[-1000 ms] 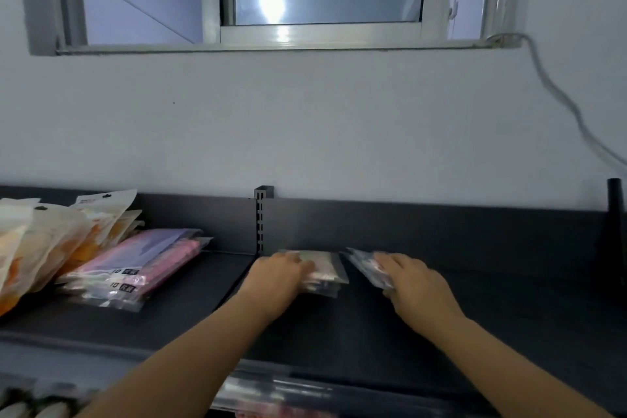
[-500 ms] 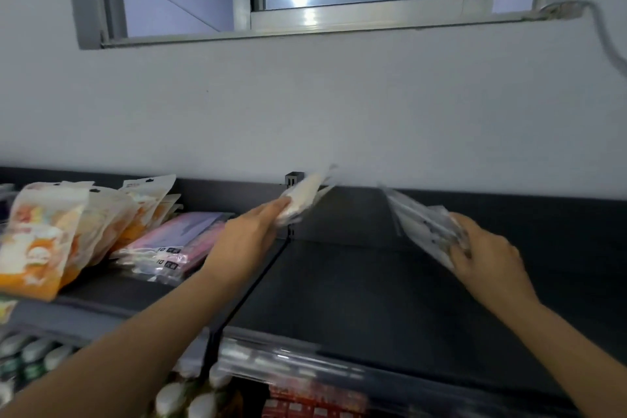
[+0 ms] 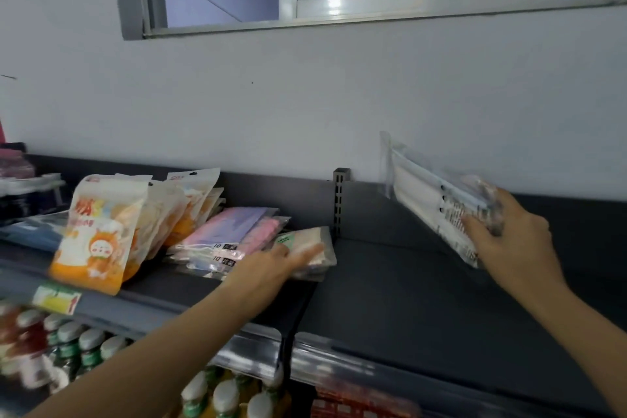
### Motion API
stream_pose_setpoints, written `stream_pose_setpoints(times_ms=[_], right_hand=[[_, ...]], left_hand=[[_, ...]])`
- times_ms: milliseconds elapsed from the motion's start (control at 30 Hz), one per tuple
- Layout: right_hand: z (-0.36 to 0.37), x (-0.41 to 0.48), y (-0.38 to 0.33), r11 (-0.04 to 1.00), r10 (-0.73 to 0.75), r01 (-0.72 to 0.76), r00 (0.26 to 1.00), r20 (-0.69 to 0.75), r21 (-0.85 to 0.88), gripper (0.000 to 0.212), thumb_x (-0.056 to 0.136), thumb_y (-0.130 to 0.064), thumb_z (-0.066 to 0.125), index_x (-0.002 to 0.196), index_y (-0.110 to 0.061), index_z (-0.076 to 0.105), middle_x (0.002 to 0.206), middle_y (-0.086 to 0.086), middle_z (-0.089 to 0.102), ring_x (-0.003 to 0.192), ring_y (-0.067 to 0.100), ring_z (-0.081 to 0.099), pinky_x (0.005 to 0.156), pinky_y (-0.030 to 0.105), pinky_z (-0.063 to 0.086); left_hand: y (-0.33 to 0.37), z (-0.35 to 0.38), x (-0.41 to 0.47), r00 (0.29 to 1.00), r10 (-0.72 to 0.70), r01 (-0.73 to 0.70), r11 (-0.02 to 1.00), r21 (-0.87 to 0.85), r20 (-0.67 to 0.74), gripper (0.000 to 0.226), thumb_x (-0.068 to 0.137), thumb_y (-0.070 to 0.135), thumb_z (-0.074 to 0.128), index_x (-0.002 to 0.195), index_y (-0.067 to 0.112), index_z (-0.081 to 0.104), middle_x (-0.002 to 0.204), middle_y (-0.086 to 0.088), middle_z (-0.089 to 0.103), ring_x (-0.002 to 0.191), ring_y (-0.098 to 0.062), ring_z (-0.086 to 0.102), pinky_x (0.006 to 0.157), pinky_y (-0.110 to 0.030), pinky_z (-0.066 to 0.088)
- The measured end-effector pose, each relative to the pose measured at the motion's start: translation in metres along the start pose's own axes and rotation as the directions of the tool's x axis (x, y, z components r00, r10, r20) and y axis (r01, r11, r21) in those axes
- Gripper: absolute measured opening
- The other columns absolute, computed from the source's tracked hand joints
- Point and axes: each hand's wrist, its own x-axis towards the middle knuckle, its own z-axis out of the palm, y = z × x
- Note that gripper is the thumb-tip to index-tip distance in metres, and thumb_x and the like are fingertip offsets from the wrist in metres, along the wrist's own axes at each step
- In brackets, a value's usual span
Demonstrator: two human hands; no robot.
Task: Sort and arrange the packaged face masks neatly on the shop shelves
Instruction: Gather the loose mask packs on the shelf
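The left hand (image 3: pixel 271 265) lies with stretched fingers on top of a beige mask pack (image 3: pixel 310 243). This pack lies flat on the dark shelf (image 3: pixel 407 299), touching the pink and lilac packs (image 3: pixel 237 227) on their 3 o'clock side, just left of the slotted upright post (image 3: pixel 340 200). The picture is blurred there, so I cannot see the thumb. Toward 3 o'clock, well apart from it, the right hand (image 3: pixel 512 244) grips a clear pack of white masks (image 3: pixel 424 200) by its lower end. This pack is tilted, its far end pointing to 10 o'clock, and is held above the shelf. At 9 o'clock orange packs (image 3: pixel 98 231) stand leaning. Bottles (image 3: pixel 78 346) stand on the level below.
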Motion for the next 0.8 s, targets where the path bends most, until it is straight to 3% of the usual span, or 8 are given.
stream_pose_setpoints(times_ms=[167, 333, 433, 500, 600, 667, 733, 800], right_hand=[[0.024, -0.005, -0.024, 1.0, -0.003, 0.003, 1.0, 0.014, -0.003, 0.052, 0.088, -0.012, 0.061, 0.137, -0.014, 0.046, 0.089, 0.002, 0.055, 0.078, 0.018, 0.052, 0.076, 0.026, 0.038], [0.049, -0.015, -0.047, 1.0, 0.002, 0.0, 0.999, 0.051, -0.025, 0.051, 0.09, -0.012, 0.058, 0.138, -0.02, 0.044, 0.093, 0.002, 0.058, 0.079, 0.015, 0.051, 0.073, 0.024, 0.038], [0.061, -0.022, -0.061, 0.996, -0.066, 0.07, 0.995, 0.076, -0.053, 0.05, 0.09, -0.012, 0.057, 0.138, -0.022, 0.045, 0.093, -0.004, 0.058, 0.078, 0.012, 0.053, 0.073, 0.023, 0.04], [0.071, -0.026, -0.07, 0.984, -0.124, 0.135, 0.987, 0.098, -0.119, 0.049, 0.09, -0.011, 0.057, 0.137, -0.022, 0.046, 0.096, -0.004, 0.061, 0.079, 0.014, 0.057, 0.074, 0.026, 0.045], [0.093, -0.032, -0.081, 0.889, -0.269, 0.31, 0.949, 0.165, -0.337, 0.049, 0.083, -0.006, 0.064, 0.13, -0.017, 0.054, 0.109, 0.006, 0.069, 0.074, 0.027, 0.067, 0.058, 0.04, 0.056], [0.109, -0.034, -0.092, 0.796, -0.3, 0.366, 0.93, 0.211, -0.482, 0.058, 0.067, -0.001, 0.076, 0.12, -0.016, 0.058, 0.102, 0.007, 0.07, 0.065, 0.027, 0.067, 0.039, 0.035, 0.051], [0.124, -0.034, -0.111, 0.692, -0.284, 0.395, 0.919, 0.275, -0.605, 0.068, 0.055, 0.001, 0.079, 0.117, -0.015, 0.059, 0.102, 0.005, 0.069, 0.069, 0.025, 0.067, 0.036, 0.028, 0.04], [0.146, -0.032, -0.132, 0.627, -0.236, 0.434, 0.897, 0.374, -0.647, 0.066, 0.07, -0.004, 0.07, 0.13, -0.015, 0.045, 0.122, 0.007, 0.059, 0.091, 0.026, 0.063, 0.048, 0.032, 0.042]], left_hand=[[-0.005, 0.006, 0.005, 0.993, 0.036, -0.047, 0.994, 0.101, 0.111, 0.065, 0.094, 0.006, 0.036, 0.141, 0.041, 0.009, 0.129, -0.011, 0.039, 0.1, -0.036, 0.058, 0.072, -0.043, 0.047], [-0.023, 0.01, 0.009, 0.976, 0.095, -0.1, 0.995, 0.019, 0.194, 0.047, 0.095, 0.031, 0.044, 0.137, 0.036, 0.023, 0.129, -0.008, 0.043, 0.109, -0.032, 0.055, 0.085, -0.046, 0.05], [-0.04, 0.006, 0.004, 0.939, 0.128, -0.102, 0.99, -0.098, 0.32, 0.07, 0.084, 0.065, 0.047, 0.141, 0.035, 0.023, 0.142, -0.005, 0.038, 0.125, -0.027, 0.044, 0.099, -0.043, 0.042], [-0.048, -0.003, -0.003, 0.916, 0.182, -0.143, 0.981, -0.132, 0.358, 0.086, 0.077, 0.073, 0.048, 0.146, 0.032, 0.019, 0.152, -0.004, 0.026, 0.137, -0.025, 0.03, 0.11, -0.042, 0.031], [-0.07, -0.013, -0.015, 0.979, 0.188, -0.166, 0.959, -0.229, 0.08, 0.075, 0.083, 0.065, 0.047, 0.145, 0.025, 0.03, 0.151, 0.0, 0.033, 0.134, -0.02, 0.037, 0.108, -0.032, 0.033], [-0.089, -0.018, -0.018, 0.985, 0.08, -0.126, 0.942, -0.312, -0.155, 0.059, 0.09, 0.056, 0.042, 0.138, 0.022, 0.045, 0.14, -0.002, 0.05, 0.123, -0.021, 0.05, 0.101, -0.031, 0.038], [-0.109, -0.02, -0.018, 0.983, -0.039, -0.012, 0.963, -0.27, -0.182, 0.049, 0.096, 0.048, 0.037, 0.138, 0.024, 0.042, 0.141, 0.0, 0.048, 0.127, -0.018, 0.045, 0.105, -0.033, 0.034], [-0.125, -0.013, -0.015, 0.986, -0.147, 0.132, 0.975, -0.178, -0.077, 0.049, 0.098, 0.046, 0.029, 0.143, 0.026, 0.032, 0.149, 0.002, 0.035, 0.137, -0.018, 0.03, 0.113, -0.038, 0.026]])
